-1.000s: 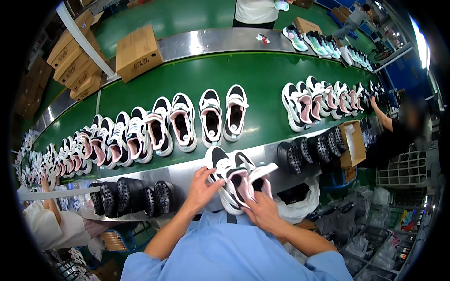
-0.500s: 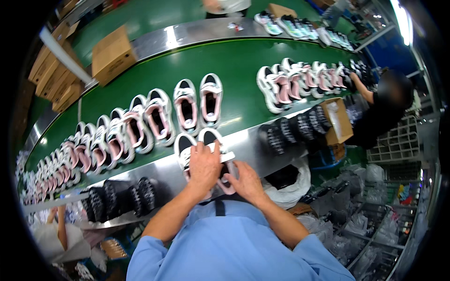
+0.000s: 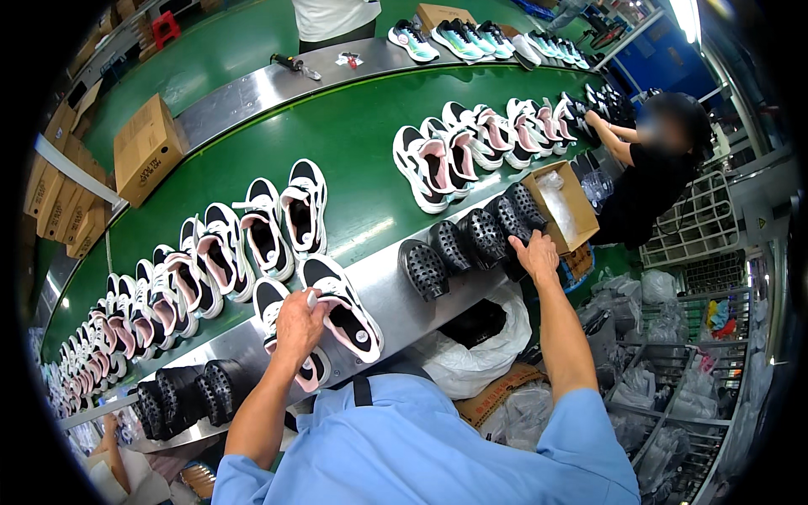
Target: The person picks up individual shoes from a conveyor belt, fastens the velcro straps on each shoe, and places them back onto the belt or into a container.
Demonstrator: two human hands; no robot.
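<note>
A: The left hand [image 3: 296, 324] grips a black, white and pink sneaker [image 3: 343, 310] on the near steel ledge [image 3: 396, 290], its mate [image 3: 282, 332] just beside it. The right hand [image 3: 535, 252] reaches right, fingers spread open, touching the row of black perforated inserts [image 3: 471, 240].

B: The risk?

A: Probably the pair. It sits at the ledge's near edge, held by one hand only; a nudge could tip a shoe off toward the worker. The stretched right hand might also knock the inserts against the open cardboard box [image 3: 562, 206].

B: And the room?

A: The surface is a green conveyor belt [image 3: 353, 143] carrying sneaker pairs. Another person [image 3: 652, 168] works at the far right, cartons stacked at the far left, wire racks near right.
</note>
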